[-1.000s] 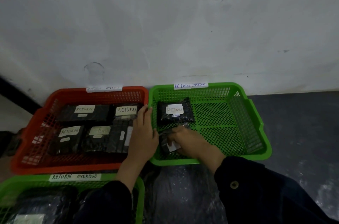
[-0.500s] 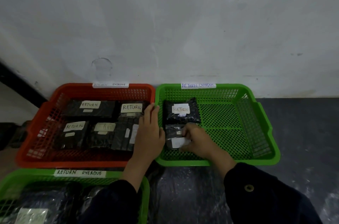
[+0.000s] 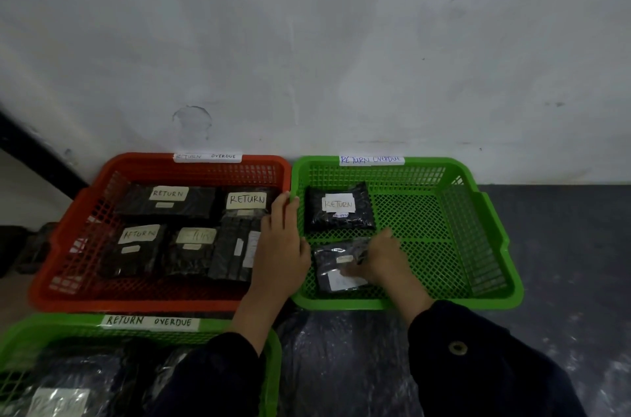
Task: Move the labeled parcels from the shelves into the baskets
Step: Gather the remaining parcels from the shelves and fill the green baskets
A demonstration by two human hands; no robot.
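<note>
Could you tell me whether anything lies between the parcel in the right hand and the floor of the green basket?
Nothing visible does. The parcel held by the right hand already seems to lie near-left in the green basket, apart from the RETURN parcel behind it. The left hand rests on the rim beside it.

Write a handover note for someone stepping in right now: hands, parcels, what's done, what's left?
Left hand: open, flat on the rims where the red plastic mesh basket meets the far green plastic mesh basket.
Right hand: on a black plastic-wrapped parcel lying at that green basket's near left; grip unclear.
Done: five black RETURN-labelled parcels in the red basket, another RETURN-labelled parcel at the far green basket's back left, more in the near green basket.
Left: let go of this parcel; no shelves in view, so remaining parcels unknown.
</note>
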